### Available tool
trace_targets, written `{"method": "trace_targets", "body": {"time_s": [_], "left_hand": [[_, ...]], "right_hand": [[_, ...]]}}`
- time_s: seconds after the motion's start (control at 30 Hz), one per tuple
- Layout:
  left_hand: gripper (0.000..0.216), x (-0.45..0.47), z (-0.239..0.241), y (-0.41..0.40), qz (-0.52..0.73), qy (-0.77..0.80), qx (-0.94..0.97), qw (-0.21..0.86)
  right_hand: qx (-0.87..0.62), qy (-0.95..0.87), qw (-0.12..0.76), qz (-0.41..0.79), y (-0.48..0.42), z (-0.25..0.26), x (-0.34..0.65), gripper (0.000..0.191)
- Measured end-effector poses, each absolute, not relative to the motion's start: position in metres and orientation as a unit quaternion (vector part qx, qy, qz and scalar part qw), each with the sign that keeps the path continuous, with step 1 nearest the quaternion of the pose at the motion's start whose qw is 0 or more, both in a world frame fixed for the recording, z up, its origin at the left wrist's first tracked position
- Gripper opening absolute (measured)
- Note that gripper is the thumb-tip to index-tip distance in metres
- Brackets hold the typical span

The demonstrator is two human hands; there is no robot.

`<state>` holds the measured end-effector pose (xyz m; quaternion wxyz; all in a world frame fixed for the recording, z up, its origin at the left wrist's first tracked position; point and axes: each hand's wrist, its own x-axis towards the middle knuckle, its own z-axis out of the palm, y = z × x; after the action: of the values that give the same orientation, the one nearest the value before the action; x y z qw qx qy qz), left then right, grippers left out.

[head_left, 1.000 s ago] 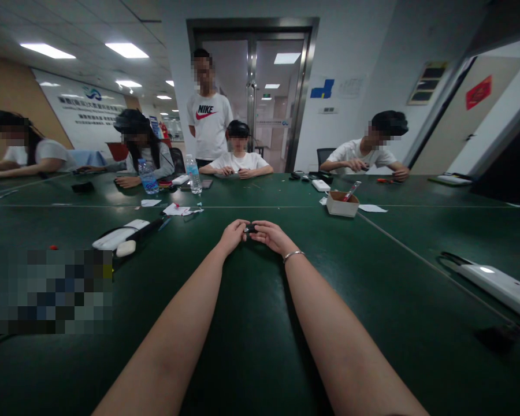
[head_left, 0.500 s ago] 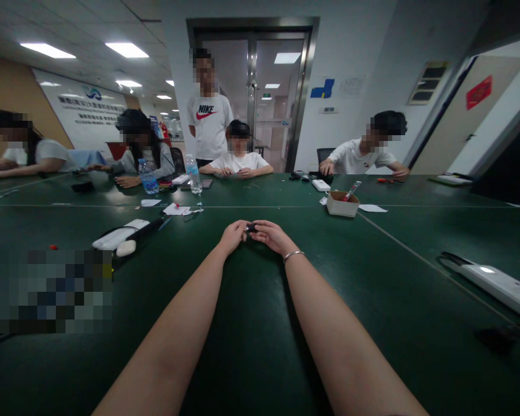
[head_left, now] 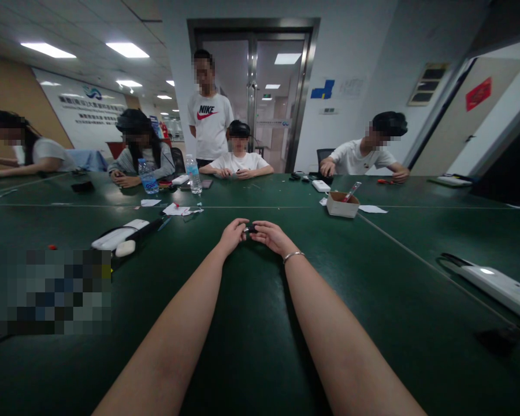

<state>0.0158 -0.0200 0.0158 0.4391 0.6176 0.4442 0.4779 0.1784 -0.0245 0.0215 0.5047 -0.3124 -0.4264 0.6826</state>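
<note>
Fingers [head_left: 264, 226] either side of black object [head_left: 253, 229]

Dark green table [head_left: 251, 323] before pale wall [head_left: 346, 46], metal-framed glass doors [head_left: 253, 101], bright ceiling panels [head_left: 127, 50] upper left.

Smooth, glossy tabletop [head_left: 251, 335]; shiny metal bracelet [head_left: 292, 255]; clear plastic bottles [head_left: 194, 178]; small black object [head_left: 252, 229], perhaps plastic.

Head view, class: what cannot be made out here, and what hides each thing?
Head view: what the small dark object is; too small, partly covered by the left hand and right hand.
Head view: the white device's far right end; cut off by the right edge.
Head view: whatever lies under the pixelated patch; blocks mask it.
</note>
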Motion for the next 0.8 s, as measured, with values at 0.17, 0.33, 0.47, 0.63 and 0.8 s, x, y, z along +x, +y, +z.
{"method": "trace_targets", "body": {"time_s": [0.17,0.33,0.47,0.63,0.8], "left_hand": [[0.029,0.0163,0.0166,-0.0207,0.47,0.439,0.626,0.44],[0.029,0.0164,0.0165,-0.0206,0.48,0.439,0.627,0.429],[0.028,0.017,0.0165,-0.0204,0.472,0.443,0.624,0.438],[0.027,0.0175,0.0167,-0.0212,0.472,0.435,0.635,0.43],[0.027,0.0175,0.0171,-0.0213,0.477,0.446,0.627,0.425]], "right_hand": [[-0.311,-0.424,0.511,0.68,-0.0246,0.0212,0.1782,0.013],[-0.314,-0.419,0.513,0.68,-0.0234,0.0199,0.178,0.014],[-0.308,-0.422,0.512,0.682,-0.024,0.0202,0.1781,0.015],[-0.315,-0.42,0.51,0.681,-0.0254,0.0222,0.1779,0.016],[-0.317,-0.417,0.51,0.683,-0.0248,0.0224,0.178,0.015]]}}
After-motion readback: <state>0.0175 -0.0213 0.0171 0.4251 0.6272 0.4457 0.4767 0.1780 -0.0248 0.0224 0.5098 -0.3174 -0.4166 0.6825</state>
